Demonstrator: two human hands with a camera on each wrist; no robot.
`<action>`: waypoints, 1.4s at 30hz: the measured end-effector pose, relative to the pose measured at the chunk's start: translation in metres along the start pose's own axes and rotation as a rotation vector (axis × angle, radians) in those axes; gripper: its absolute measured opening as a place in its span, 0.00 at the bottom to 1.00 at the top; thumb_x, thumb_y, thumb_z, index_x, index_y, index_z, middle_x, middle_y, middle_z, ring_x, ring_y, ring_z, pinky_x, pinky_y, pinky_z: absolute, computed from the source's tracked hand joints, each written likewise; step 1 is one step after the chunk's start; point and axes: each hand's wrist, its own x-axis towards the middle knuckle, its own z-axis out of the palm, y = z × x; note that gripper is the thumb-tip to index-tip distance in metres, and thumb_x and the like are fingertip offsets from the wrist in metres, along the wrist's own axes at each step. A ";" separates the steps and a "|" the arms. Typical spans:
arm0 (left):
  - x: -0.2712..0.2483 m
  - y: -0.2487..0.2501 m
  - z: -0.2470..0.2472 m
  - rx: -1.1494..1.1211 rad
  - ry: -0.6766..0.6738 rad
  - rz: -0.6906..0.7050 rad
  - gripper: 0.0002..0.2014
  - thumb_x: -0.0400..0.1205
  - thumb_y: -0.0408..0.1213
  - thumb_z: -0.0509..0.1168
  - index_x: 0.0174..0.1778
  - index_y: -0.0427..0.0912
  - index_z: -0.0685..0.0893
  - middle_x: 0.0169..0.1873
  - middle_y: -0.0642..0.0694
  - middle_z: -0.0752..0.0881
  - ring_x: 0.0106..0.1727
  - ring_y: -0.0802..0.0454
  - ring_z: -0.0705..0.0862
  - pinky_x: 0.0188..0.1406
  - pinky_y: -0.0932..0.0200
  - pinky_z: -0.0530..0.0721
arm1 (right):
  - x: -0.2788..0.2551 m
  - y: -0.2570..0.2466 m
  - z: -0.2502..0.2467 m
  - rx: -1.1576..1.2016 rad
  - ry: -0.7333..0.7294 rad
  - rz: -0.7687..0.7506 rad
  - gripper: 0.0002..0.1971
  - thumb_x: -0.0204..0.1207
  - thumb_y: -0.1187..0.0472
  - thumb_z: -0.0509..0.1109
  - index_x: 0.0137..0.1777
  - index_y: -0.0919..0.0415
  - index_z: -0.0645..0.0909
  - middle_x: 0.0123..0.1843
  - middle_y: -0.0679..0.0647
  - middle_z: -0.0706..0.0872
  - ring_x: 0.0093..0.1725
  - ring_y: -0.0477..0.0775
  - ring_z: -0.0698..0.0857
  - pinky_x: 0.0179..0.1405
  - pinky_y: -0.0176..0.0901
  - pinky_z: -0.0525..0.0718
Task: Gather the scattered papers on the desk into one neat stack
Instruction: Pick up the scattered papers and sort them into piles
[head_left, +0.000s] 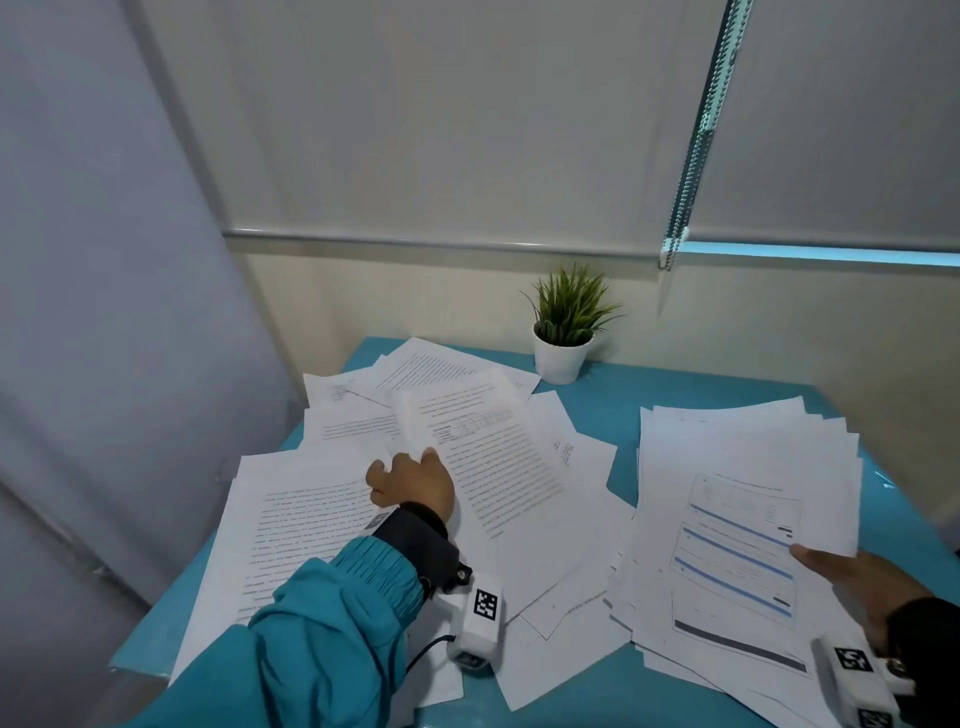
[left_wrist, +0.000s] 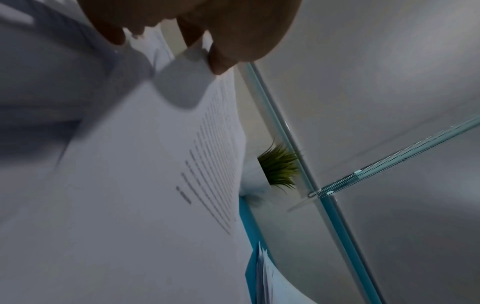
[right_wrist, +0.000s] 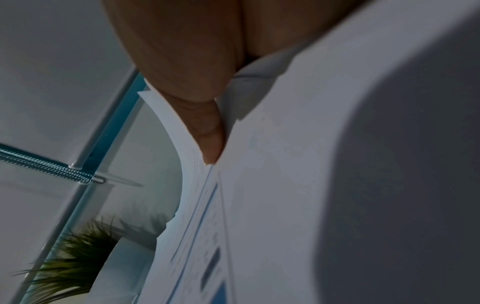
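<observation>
Printed white papers lie scattered over the left and middle of the blue desk (head_left: 613, 400). My left hand (head_left: 415, 480) pinches the lifted left edge of a text sheet (head_left: 493, 452) in the middle; the left wrist view shows thumb and fingers (left_wrist: 223, 59) on that sheet (left_wrist: 145, 164). A rough pile of papers (head_left: 737, 493) sits on the right, topped by a form with blue bars (head_left: 737, 556). My right hand (head_left: 841, 571) holds that pile at its near right corner, with the thumb (right_wrist: 207, 133) slipped between sheets (right_wrist: 272, 185).
A small green plant in a white pot (head_left: 563, 338) stands at the desk's back edge by the wall. A beaded blind cord (head_left: 696, 156) hangs above the right side. The desk's left edge (head_left: 156, 613) drops off beside a grey panel.
</observation>
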 end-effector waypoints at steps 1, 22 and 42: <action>0.005 -0.001 0.002 -0.019 0.002 -0.013 0.26 0.88 0.48 0.54 0.78 0.35 0.70 0.82 0.38 0.58 0.79 0.37 0.61 0.78 0.49 0.60 | -0.006 -0.005 0.004 -0.016 0.018 -0.011 0.22 0.76 0.61 0.71 0.69 0.70 0.77 0.50 0.60 0.89 0.52 0.62 0.86 0.56 0.53 0.81; 0.033 -0.011 0.016 -0.030 -0.017 0.353 0.12 0.77 0.36 0.70 0.55 0.38 0.87 0.57 0.39 0.87 0.58 0.37 0.85 0.62 0.44 0.83 | 0.003 0.003 0.002 -0.048 0.050 -0.044 0.17 0.79 0.67 0.68 0.67 0.71 0.78 0.56 0.68 0.86 0.46 0.62 0.87 0.37 0.45 0.82; 0.011 -0.003 0.001 -0.095 0.101 0.429 0.11 0.85 0.43 0.63 0.49 0.37 0.82 0.49 0.39 0.86 0.53 0.36 0.84 0.50 0.53 0.76 | 0.014 0.009 -0.006 0.008 0.045 -0.069 0.08 0.77 0.67 0.70 0.56 0.65 0.83 0.39 0.58 0.92 0.47 0.65 0.89 0.44 0.49 0.84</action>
